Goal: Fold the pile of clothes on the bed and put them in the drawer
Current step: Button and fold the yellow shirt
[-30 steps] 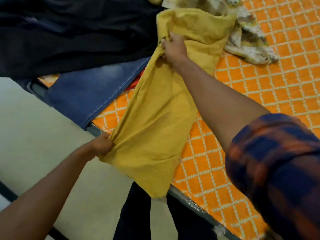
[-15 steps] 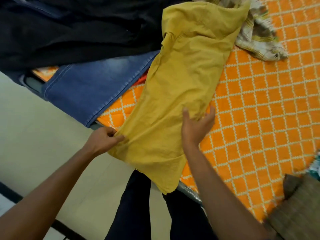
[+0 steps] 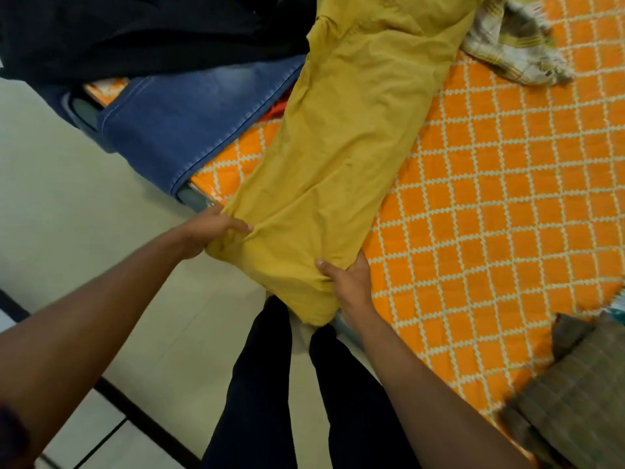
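**Both hands hold the near end of a yellow garment at the bed's edge**

A long mustard-yellow cotton garment (image 3: 345, 157) lies stretched in a narrow strip across the bed (image 3: 490, 198), which wears an orange quilted cover with a white diamond lattice. The strip runs from the top of the view down to the bed's near edge, and its lower end hangs just past that edge above the pale tiled floor (image 3: 67, 198).

The left hand (image 3: 209, 231) grips the strip's near-left corner: the thumb lies flat on top of the cloth, the other fingers are tucked under it, and the fabric bunches into creases there. The right hand (image 3: 348, 282) pinches the near-right edge, thumb on top and fingers curled beneath the fold. The two hands sit apart, one at each side of the strip's width.

The garment's left edge lies over a pair of blue denim jeans (image 3: 189, 116), which hangs off the bed's corner. A black garment (image 3: 135, 32) is heaped beyond the jeans at the top left. A crumpled cream checked cloth (image 3: 517, 59) lies at the top right, touching the yellow strip's far end. A brown checked cloth (image 3: 581, 401) rests on the cover at the lower right, well apart from the hands. The person's dark trouser legs (image 3: 257, 384) stand on the floor directly below the hanging end.
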`<state>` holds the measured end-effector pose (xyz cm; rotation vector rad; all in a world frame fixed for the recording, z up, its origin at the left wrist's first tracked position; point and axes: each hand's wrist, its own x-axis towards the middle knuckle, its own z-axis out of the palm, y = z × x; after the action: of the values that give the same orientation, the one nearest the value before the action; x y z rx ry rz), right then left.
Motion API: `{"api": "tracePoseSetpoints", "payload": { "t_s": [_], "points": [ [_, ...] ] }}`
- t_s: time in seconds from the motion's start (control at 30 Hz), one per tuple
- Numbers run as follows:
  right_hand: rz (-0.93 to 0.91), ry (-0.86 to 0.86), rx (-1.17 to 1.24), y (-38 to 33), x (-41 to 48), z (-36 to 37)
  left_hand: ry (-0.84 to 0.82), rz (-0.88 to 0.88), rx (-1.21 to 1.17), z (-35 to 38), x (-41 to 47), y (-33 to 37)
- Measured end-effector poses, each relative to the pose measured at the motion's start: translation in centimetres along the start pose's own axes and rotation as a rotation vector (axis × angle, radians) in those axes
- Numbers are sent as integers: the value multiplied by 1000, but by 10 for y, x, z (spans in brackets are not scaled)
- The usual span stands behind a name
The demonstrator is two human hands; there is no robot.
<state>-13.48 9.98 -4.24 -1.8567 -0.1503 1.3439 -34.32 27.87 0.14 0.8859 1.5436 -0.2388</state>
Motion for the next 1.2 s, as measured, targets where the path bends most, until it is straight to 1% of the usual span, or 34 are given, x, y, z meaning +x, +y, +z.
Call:
{"api": "tracePoseSetpoints", "payload": {
  "t_s": [0.07, 0.1, 0.17, 0.23, 0.3, 0.4, 0.5, 0.63, 0.7, 0.73, 0.8, 0.87, 0.93, 1.0, 1.03, 1.13, 1.2],
  "points": [
    [-12, 34, 30, 6, -6, -3, -54, -10, -187, 5, -2, -10],
    [-45, 66, 1, 10, -16, -7, -75, -13, -251, 13, -9, -18],
    [-111, 138, -59, 16, -32, -9, -93, -28, -307, 28, -16, -29],
    [-160, 188, -80, 25, -48, -10, -49, -43, -359, 42, -20, -45],
    [-204, 211, -98, 37, -62, -13, 39, -14, -386, 52, -24, -63],
    [-267, 187, -167, 56, -80, -16, 101, 63, -435, 63, -36, -91],
    [-343, 134, -245, 79, -106, -21, 147, 86, -499, 73, -54, -118],
    [-308, 31, -361, 119, -156, -29, 203, 18, -625, 82, -84, -163],
    [-315, 0, -378, 140, -181, -34, 181, -17, -667, 85, -102, -192],
    [-285, -20, -368, 150, -196, -34, 173, -39, -684, 84, -113, -212],
    [-116, -65, -259, 162, -211, -36, 177, -91, -709, 81, -126, -237],
    [96, -126, -42, 169, -226, -36, 152, -108, -705, 76, -137, -254],
    [217, -177, 161, 163, -239, -34, 85, -80, -650, 72, -148, -253],
    [244, -209, 294, 145, -245, -35, 58, -8, -601, 68, -157, -234],
    [261, -225, 337, 134, -248, -37, 80, 17, -610, 66, -161, -225],
    [337, -227, 422, 90, -230, -41, 146, 79, -709, 57, -166, -168],
    [316, -215, 540, 45, -198, -45, 102, 145, -749, 58, -164, -108]
  ]
}}
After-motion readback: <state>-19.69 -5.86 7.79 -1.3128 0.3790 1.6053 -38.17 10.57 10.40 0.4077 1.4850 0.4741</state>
